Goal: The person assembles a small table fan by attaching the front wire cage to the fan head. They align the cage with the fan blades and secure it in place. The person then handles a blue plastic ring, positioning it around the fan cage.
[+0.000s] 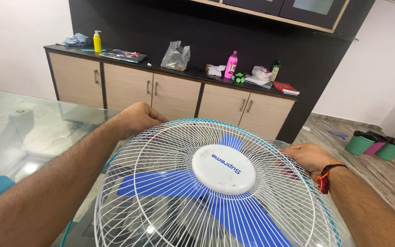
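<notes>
Both hands curl onto the white fan grille (pixel 170 206): left hand (pixel 138 120) far rim, right hand (pixel 308 158) side rim, steadying it over the glass table (pixel 46 132).

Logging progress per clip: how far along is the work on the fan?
Done: the white front grille sits over the blue blades. In hand: the left hand and right hand grip the rim on opposite sides. Left: whether it is fastened cannot be seen.
</notes>
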